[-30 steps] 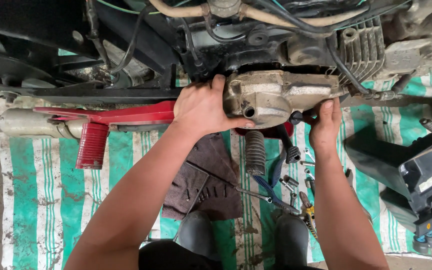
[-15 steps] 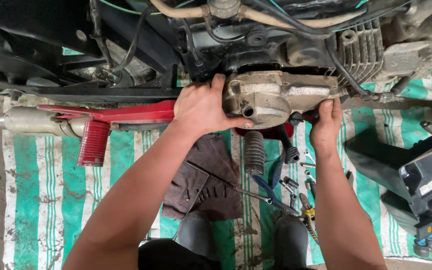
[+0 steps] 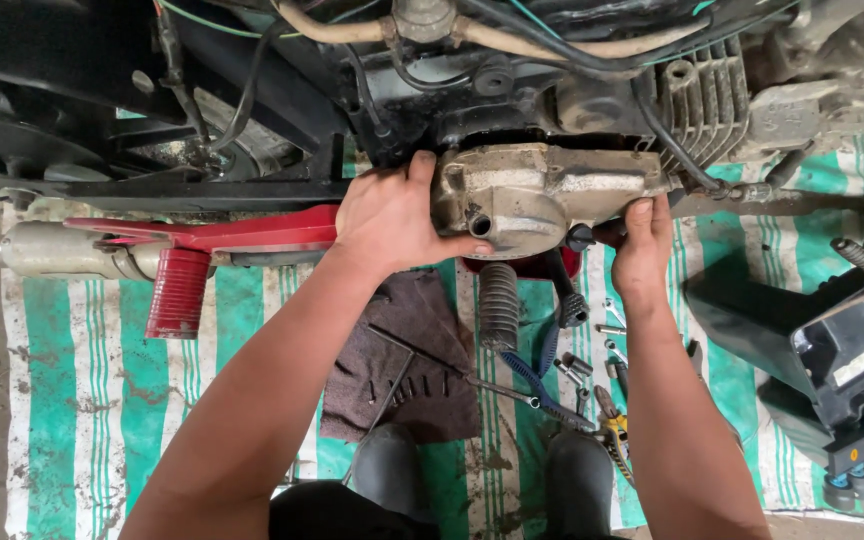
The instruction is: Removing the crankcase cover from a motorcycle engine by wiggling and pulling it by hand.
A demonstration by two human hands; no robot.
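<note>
A dirty grey metal engine cover (image 3: 542, 195) sits against the underside of a motorcycle engine (image 3: 572, 90). My left hand (image 3: 392, 215) grips the cover's left end, thumb under its lower edge. My right hand (image 3: 644, 245) holds the cover's right end from below, fingers curled up onto it. Both forearms reach up from the bottom of the view.
A red swingarm part (image 3: 212, 240) and a silver exhaust pipe (image 3: 62, 250) lie at the left on a green-and-white striped mat (image 3: 92, 400). A dark cloth (image 3: 407, 360), loose tools and bolts (image 3: 582, 380) lie between my arms. A black plastic housing (image 3: 842, 370) sits at right.
Both hands stay on the engine cover. My right hand has shifted slightly up onto the cover's right end; the view has barely moved.
</note>
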